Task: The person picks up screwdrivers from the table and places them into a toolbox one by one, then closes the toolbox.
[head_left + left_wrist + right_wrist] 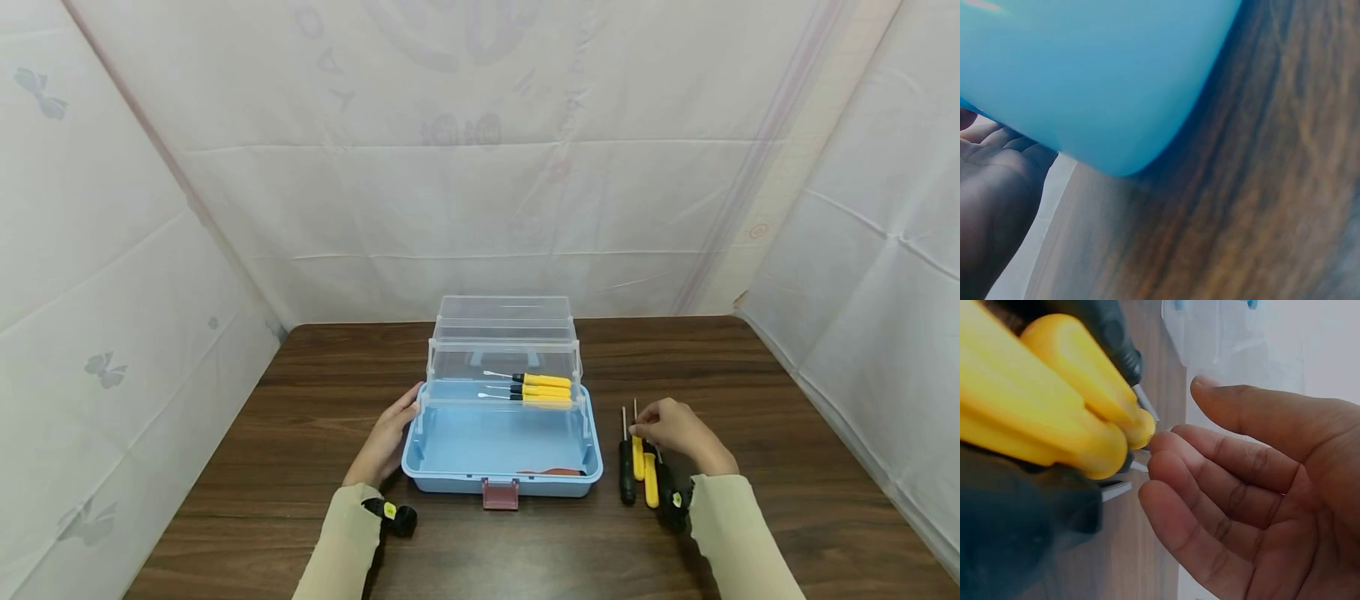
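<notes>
A light blue toolbox (pixel 495 482) stands with its clear lid (pixel 504 321) raised. My left hand (pixel 386 437) rests along its left side, fingers at the rim; in the left wrist view they pass behind the blue wall (pixel 1104 81). To the right of the box, my right hand (pixel 678 432) is over a group of screwdrivers. In the right wrist view its thumb stands apart from its loosely bent fingers (pixel 1172 519), with nothing between them. The fingertips are close to the yellow-handled screwdrivers (pixel 1079 369) and the black-handled ones beside them.
Three yellow-handled screwdrivers (pixel 546 380) lie in the toolbox's raised clear tray. A red-handled tool (pixel 561 472) lies along the front wall inside the blue base. The dark wooden table (pixel 337 358) meets white sheeting (pixel 360 217) behind and at both sides.
</notes>
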{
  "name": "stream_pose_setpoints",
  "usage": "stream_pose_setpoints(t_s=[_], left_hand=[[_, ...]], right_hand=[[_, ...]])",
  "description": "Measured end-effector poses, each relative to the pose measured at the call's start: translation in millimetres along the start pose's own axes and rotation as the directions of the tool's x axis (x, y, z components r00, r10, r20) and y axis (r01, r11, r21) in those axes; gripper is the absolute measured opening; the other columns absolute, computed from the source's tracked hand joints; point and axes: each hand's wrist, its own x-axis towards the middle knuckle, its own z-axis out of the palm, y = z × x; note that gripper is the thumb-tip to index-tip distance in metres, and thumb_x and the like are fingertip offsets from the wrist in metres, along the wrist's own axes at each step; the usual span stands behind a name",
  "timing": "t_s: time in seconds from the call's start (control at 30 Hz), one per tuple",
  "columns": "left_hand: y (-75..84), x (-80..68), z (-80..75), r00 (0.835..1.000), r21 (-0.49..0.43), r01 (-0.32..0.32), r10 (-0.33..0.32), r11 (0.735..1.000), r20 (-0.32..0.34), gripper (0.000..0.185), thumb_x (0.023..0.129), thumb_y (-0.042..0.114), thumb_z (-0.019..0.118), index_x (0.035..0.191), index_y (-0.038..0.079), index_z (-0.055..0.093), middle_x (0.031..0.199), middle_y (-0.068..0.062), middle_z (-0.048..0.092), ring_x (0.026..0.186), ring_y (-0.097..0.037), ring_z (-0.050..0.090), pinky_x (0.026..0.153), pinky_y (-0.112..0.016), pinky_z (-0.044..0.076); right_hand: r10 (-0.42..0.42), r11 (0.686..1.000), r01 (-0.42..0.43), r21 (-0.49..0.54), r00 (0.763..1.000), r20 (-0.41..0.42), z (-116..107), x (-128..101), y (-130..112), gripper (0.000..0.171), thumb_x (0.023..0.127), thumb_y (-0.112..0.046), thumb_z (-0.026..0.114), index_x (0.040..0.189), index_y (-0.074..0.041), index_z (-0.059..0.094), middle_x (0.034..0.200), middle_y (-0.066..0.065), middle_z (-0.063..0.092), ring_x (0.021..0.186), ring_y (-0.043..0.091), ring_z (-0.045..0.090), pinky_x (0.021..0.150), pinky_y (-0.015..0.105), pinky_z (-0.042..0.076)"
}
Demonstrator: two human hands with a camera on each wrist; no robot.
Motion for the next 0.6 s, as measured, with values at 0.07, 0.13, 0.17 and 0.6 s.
stream_pose_setpoints(t_s=[0.07, 0.13, 0.17, 0.6], left_hand=[[0.2, -0.1, 0.1, 1.0, -0.004, 0.0, 0.0, 1.0, 0.002, 0.051, 0.104, 0.019, 0.031, 0.154, 0.013, 0.021, 0.162, -0.012, 0.011, 0.149, -0.033, 0.011, 0.117, -0.054, 0.017], [0.2, -0.2, 0.1, 1.0, -0.004, -0.002, 0.002, 1.0, 0.004, 0.051, 0.104, 0.019, 0.031, 0.154, 0.013, 0.02, 0.162, -0.012, 0.011, 0.149, -0.033, 0.011, 0.117, -0.054, 0.017], [0.2, -0.1, 0.1, 1.0, -0.004, -0.003, 0.003, 1.0, 0.005, 0.052, 0.104, 0.019, 0.031, 0.154, 0.013, 0.02, 0.162, -0.012, 0.011, 0.149, -0.033, 0.011, 0.117, -0.054, 0.017], [-0.4, 0.4, -0.6, 1.0, -0.003, 0.003, -0.003, 1.0, 0.005, 0.052, 0.104, 0.02, 0.031, 0.154, 0.014, 0.02, 0.162, -0.011, 0.011, 0.149, -0.033, 0.01, 0.117, -0.054, 0.016]], right_hand=[[0.005, 1.0, -0.005, 0.003, 1.0, -0.001, 1.6, -0.1, 1.0, 0.023, 0.09, -0.016, 0.064, 0.098, 0.006, 0.066, 0.071, 0.007, 0.06, 0.062, 0.015, 0.055, 0.057, 0.029, 0.051], [0.009, 1.0, -0.009, 0.002, 1.0, -0.005, 2.8, 0.1, 1.8, 0.021, 0.09, -0.016, 0.064, 0.096, 0.005, 0.067, 0.069, 0.005, 0.058, 0.06, 0.015, 0.055, 0.056, 0.029, 0.05], [0.013, 1.0, -0.013, 0.002, 1.0, -0.006, 3.2, 0.2, 1.9, 0.021, 0.09, -0.016, 0.064, 0.095, 0.005, 0.067, 0.068, 0.005, 0.058, 0.06, 0.014, 0.055, 0.056, 0.028, 0.05], [0.055, 0.998, -0.055, -0.001, 0.998, -0.008, 3.3, 3.1, 5.2, 0.019, 0.09, -0.016, 0.064, 0.091, 0.003, 0.067, 0.069, 0.005, 0.058, 0.06, 0.014, 0.056, 0.056, 0.028, 0.051]])
